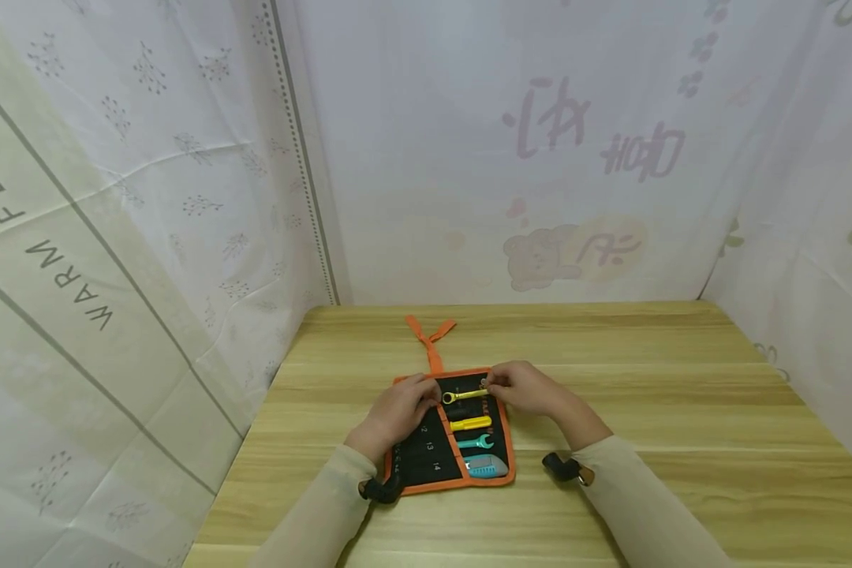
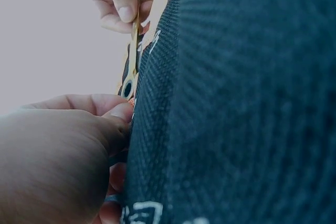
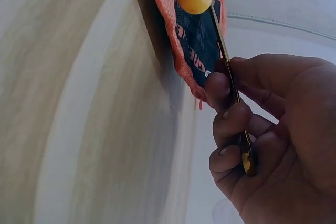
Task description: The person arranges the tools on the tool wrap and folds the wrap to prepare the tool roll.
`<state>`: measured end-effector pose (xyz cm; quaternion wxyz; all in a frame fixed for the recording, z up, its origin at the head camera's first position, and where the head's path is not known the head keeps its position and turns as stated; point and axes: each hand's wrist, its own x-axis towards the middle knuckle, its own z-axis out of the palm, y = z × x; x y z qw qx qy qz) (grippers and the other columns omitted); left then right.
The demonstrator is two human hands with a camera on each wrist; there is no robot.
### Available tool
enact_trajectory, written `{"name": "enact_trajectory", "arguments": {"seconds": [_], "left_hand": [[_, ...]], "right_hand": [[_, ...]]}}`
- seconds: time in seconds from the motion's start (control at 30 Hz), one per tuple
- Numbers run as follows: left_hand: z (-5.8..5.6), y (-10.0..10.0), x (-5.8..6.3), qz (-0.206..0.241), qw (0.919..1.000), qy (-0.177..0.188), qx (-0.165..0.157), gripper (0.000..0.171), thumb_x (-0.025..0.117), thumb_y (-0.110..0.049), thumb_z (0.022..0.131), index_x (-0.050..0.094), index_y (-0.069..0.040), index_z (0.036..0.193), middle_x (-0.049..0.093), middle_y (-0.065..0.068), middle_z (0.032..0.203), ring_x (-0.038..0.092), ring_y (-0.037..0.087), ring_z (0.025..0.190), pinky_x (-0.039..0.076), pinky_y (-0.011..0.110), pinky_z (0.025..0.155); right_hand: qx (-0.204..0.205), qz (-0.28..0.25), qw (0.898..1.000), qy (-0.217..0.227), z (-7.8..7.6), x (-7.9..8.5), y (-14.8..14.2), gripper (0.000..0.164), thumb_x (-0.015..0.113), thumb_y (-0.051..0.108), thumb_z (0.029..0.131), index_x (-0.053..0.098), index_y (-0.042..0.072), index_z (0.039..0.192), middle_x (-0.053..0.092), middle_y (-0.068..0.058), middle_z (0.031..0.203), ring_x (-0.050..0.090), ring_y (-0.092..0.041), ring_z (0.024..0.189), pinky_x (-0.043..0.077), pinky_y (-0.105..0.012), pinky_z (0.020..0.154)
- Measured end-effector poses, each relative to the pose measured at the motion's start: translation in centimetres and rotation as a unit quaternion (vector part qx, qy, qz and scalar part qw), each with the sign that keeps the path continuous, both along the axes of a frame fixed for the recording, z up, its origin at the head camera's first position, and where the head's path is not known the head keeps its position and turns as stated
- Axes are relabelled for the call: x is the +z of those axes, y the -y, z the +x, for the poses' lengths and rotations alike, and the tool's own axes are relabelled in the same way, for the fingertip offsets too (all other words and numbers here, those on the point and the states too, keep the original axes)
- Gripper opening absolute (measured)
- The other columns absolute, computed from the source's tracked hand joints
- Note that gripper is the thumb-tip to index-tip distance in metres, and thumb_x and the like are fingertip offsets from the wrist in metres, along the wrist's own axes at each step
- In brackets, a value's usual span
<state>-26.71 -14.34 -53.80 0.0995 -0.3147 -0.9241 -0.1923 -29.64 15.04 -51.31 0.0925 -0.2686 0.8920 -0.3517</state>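
A black tool pouch with orange trim [image 1: 426,483] lies spread on the table. My right hand [image 1: 524,388] grips a gold-coloured wrench [image 1: 466,395] by its shank; in the right wrist view the fingers [image 3: 233,119] curl round it. The wrench's ring end [image 2: 127,88] points towards the pocket edge, close to my left fingertips. My left hand [image 1: 400,412] pinches the pouch's pocket edge between thumb and fingers. Below the wrench, a yellow handle [image 1: 472,424], a teal open-end wrench [image 1: 477,442] and a blue utility knife [image 1: 486,466] sit in the pouch's pockets.
An orange tie strap [image 1: 433,356] trails from the pouch's far edge onto the wooden table [image 1: 625,355]. Printed curtains [image 1: 426,158] hang behind the table and on both sides. Black wrist mounts [image 1: 559,467] sit on both sleeves.
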Motion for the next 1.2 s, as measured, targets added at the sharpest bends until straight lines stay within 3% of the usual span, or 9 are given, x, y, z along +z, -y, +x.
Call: {"name": "enact_trajectory", "arguments": {"seconds": [0.43, 0.83, 1.2], "left_hand": [[-0.1, -0.2, -0.1, -0.013, 0.9999, 0.003, 0.004, 0.01, 0.069, -0.017, 0.104, 0.069, -0.027, 0.103, 0.058, -0.012, 0.098, 0.057, 0.006, 0.078, 0.052, 0.027, 0.068], [0.0, -0.2, 0.0, -0.035, 0.9991, -0.017, -0.016, 0.011, 0.065, -0.018, 0.106, 0.065, -0.027, 0.1, 0.052, -0.012, 0.095, 0.049, 0.006, 0.07, 0.042, 0.022, 0.058], [-0.1, -0.1, -0.3, -0.039, 0.999, -0.001, -0.021, 0.013, 0.066, -0.018, 0.105, 0.06, -0.026, 0.097, 0.044, -0.011, 0.091, 0.045, 0.008, 0.068, 0.038, 0.023, 0.057]], "right_hand": [[-0.008, 0.025, 1.0, 0.004, -0.7, -0.3, 1.3, 0.016, 0.063, 0.014, 0.107, 0.075, 0.021, 0.103, 0.068, 0.004, 0.087, 0.059, -0.013, 0.072, 0.052, -0.035, 0.069], [-0.005, 0.005, 0.999, 0.047, -1.8, -0.5, 2.0, 0.026, 0.059, -0.001, 0.105, 0.075, 0.016, 0.095, 0.067, -0.001, 0.084, 0.06, -0.017, 0.074, 0.051, -0.036, 0.068], [-0.015, 0.027, 0.999, 0.035, -1.8, -0.9, 3.3, 0.024, 0.06, 0.004, 0.106, 0.076, 0.019, 0.096, 0.068, 0.004, 0.086, 0.061, -0.018, 0.073, 0.052, -0.036, 0.068]]}}
